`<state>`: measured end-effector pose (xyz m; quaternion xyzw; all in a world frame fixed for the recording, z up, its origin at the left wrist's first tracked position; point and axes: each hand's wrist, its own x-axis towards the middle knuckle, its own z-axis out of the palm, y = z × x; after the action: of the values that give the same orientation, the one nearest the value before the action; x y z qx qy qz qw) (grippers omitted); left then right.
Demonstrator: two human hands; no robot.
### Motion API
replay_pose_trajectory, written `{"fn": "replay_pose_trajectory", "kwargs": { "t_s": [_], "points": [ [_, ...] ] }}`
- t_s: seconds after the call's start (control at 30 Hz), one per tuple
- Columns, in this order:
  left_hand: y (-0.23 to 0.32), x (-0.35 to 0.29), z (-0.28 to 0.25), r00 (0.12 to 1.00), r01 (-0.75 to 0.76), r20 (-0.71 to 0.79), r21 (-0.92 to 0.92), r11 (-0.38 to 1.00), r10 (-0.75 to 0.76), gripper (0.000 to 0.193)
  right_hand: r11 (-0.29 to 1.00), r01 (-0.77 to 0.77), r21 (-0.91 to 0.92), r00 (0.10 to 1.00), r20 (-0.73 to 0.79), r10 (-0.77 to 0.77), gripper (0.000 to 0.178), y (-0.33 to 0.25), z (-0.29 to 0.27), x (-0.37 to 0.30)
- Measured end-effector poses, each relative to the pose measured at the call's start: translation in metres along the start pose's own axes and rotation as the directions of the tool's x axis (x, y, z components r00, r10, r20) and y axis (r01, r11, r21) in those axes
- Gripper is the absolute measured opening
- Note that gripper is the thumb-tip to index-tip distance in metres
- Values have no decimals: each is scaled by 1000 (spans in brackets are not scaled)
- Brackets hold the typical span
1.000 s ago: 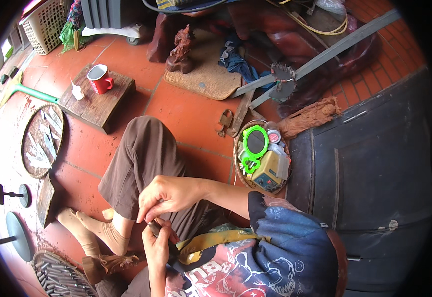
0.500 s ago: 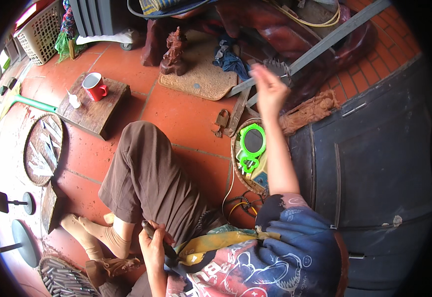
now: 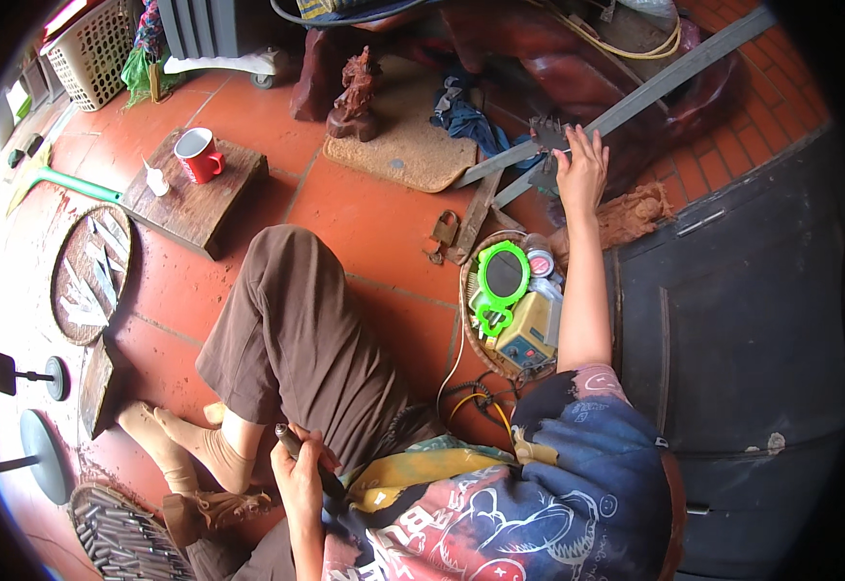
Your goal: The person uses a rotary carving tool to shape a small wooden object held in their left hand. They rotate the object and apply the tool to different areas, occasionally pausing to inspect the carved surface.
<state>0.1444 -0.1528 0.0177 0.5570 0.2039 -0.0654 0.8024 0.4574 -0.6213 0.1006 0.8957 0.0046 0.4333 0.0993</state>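
My left hand (image 3: 299,476) is closed around a dark rod-shaped handpiece (image 3: 289,442), held upright beside my thigh with its tip sticking out above the fist. My right hand (image 3: 582,174) is stretched out far ahead with its fingers spread and nothing visible in them. Just by its fingertips is a dark, bristly object (image 3: 548,134) against a grey metal bar (image 3: 635,97); whether they touch I cannot tell. Below that hand lies a reddish carved wooden figure (image 3: 640,206). A small wooden carving (image 3: 234,511) rests by my feet.
A round basket (image 3: 465,308) holds a green-framed mirror (image 3: 503,275) and a beige control box (image 3: 529,329). A red mug (image 3: 199,155) stands on a wooden block (image 3: 195,211). Another carved figure (image 3: 353,97) stands on a mat (image 3: 393,155). Blades lie in a flat basket (image 3: 58,281).
My right hand has gone from fingers drawn together to fingers spread, and has shifted right. More of the basket shows now. My left hand keeps its hold on the handpiece.
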Motion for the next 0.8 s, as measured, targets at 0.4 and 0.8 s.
{"fn": "replay_pose_trajectory", "kwargs": {
  "t_s": [0.4, 0.8],
  "points": [
    [-2, -6, 1, 999, -10, -36, 34, 999, 12, 22, 873, 486, 47, 851, 203, -484, 8, -25, 7, 52],
    [-15, -10, -11, 997, 20, -73, -37, 999, -23, 12, -334, -847, 412, 514, 480, -711, 14, -312, -153, -83]
  ]
}}
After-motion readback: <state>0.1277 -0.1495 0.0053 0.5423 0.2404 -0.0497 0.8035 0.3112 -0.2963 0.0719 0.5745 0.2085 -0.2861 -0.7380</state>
